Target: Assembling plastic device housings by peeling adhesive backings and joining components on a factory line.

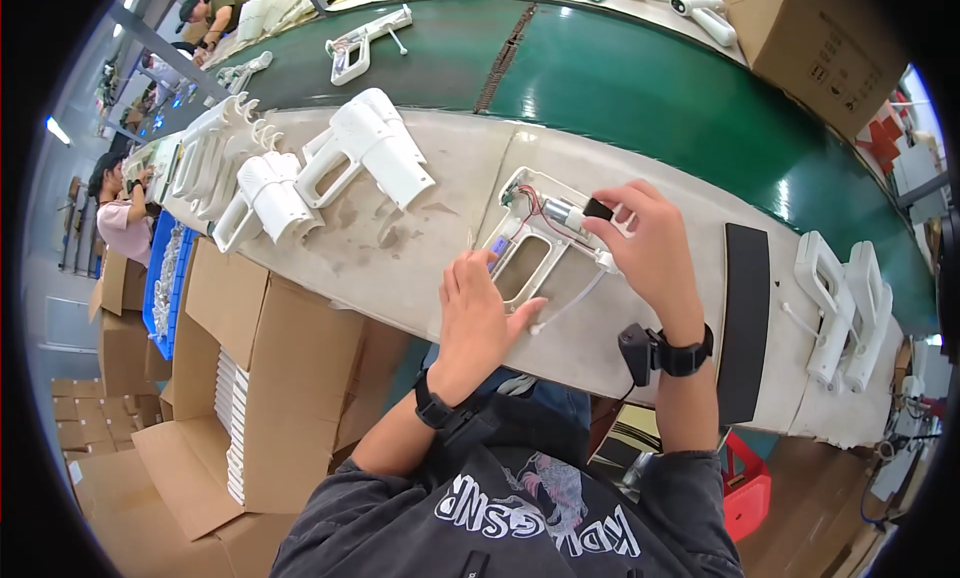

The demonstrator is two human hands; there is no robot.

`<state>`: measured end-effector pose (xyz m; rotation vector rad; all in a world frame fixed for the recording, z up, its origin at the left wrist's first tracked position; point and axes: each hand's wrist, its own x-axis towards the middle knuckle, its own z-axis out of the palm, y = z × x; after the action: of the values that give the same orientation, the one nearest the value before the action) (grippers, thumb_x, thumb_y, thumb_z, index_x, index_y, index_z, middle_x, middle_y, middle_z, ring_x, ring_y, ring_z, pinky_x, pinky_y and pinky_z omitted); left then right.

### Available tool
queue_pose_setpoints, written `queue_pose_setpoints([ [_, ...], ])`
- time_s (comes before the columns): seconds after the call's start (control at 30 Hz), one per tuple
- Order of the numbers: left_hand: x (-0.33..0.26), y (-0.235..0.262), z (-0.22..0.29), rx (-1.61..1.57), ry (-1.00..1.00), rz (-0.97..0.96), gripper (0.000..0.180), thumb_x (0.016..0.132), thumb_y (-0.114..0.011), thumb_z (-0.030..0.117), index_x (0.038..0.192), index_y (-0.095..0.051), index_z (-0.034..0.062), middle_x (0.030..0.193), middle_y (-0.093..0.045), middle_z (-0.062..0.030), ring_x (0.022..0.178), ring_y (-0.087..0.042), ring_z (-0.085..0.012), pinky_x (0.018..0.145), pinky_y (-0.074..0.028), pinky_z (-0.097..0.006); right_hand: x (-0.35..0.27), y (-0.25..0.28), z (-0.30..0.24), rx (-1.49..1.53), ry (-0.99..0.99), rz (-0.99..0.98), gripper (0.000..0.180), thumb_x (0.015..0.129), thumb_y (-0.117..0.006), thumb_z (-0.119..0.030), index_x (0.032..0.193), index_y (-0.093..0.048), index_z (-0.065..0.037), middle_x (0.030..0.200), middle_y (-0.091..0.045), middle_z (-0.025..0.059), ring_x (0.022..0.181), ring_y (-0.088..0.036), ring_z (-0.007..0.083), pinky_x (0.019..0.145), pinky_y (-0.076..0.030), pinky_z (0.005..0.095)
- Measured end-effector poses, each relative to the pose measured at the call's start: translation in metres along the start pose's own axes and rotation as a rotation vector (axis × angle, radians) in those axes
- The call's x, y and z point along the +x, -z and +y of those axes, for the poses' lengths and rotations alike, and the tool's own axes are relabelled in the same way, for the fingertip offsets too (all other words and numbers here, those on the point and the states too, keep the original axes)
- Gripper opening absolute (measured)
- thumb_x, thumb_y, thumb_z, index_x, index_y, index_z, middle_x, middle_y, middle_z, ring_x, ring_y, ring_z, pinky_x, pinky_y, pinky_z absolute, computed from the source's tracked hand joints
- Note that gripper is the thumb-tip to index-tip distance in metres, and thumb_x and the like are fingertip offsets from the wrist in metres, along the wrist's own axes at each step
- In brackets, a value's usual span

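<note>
An opened white gun-shaped plastic housing (548,266) lies on the table in front of me, its inside facing up. Within it are a silver cylindrical motor (557,209), thin red and dark wires (534,206) and a small purple part (499,245). My left hand (475,313) grips the housing at its handle, thumb by the lower end. Between the thumb and fingers of my right hand (650,240) is a small black piece (598,210), pressed against the white part beside the motor. A white cable (575,303) trails from the housing toward me.
A black sheet (747,323) lies right of my right arm, with white housings (838,308) beyond. More white housings (365,150) stand at left. A green conveyor belt (640,108) runs behind the table. Open cardboard boxes (300,378) stand at lower left; people work farther left.
</note>
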<state>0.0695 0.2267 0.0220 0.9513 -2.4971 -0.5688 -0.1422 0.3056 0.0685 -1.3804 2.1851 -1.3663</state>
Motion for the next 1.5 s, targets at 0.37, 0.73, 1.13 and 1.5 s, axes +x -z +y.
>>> queue_pose_setpoints([
  [0.37,-0.008,0.021,-0.019,-0.386,0.170,-0.239,0.087,0.084,-0.081,0.031,0.145,-0.029,-0.0029,0.133,-0.050,-0.0222,0.114,-0.055,-0.0342,0.099,-0.046,-0.043,0.011,-0.028,0.014,-0.174,0.138,-0.048,0.025,0.078,-0.078,-0.007,0.103,-0.072,-0.003,0.096,-0.067,0.0080,0.094,-0.060,0.0281,0.081,-0.050,0.0375],
  [0.73,0.011,0.035,-0.046,-0.570,0.201,-0.343,0.068,0.092,-0.074,0.019,0.145,-0.033,0.0026,0.133,-0.052,-0.0136,0.106,-0.058,-0.0188,0.092,-0.050,-0.032,0.002,-0.019,0.005,-0.210,0.147,0.022,0.037,0.079,-0.078,-0.008,0.116,-0.069,-0.004,0.105,-0.067,0.0102,0.101,-0.059,0.0292,0.086,-0.049,0.0378],
  [1.13,0.005,0.061,-0.053,-0.998,0.239,-0.470,0.027,0.100,-0.059,0.009,0.125,-0.057,0.0003,0.113,-0.066,-0.0072,0.095,-0.060,-0.0123,0.084,-0.049,-0.028,-0.168,0.100,0.098,-0.789,-0.562,0.353,0.094,0.081,-0.081,-0.037,0.152,-0.032,-0.001,0.138,-0.052,0.0250,0.124,-0.050,0.0393,0.108,-0.039,0.0457],
  [1.5,-0.009,0.040,0.015,-1.395,0.036,-0.603,0.042,0.096,-0.067,0.014,0.134,-0.055,0.0001,0.129,-0.060,-0.0105,0.120,-0.057,-0.0226,0.102,-0.045,-0.038,-0.153,0.009,-0.068,-0.125,-0.212,0.223,0.099,0.068,-0.089,-0.026,0.148,-0.035,-0.002,0.132,-0.049,0.0145,0.110,-0.051,0.0230,0.095,-0.042,0.0364],
])
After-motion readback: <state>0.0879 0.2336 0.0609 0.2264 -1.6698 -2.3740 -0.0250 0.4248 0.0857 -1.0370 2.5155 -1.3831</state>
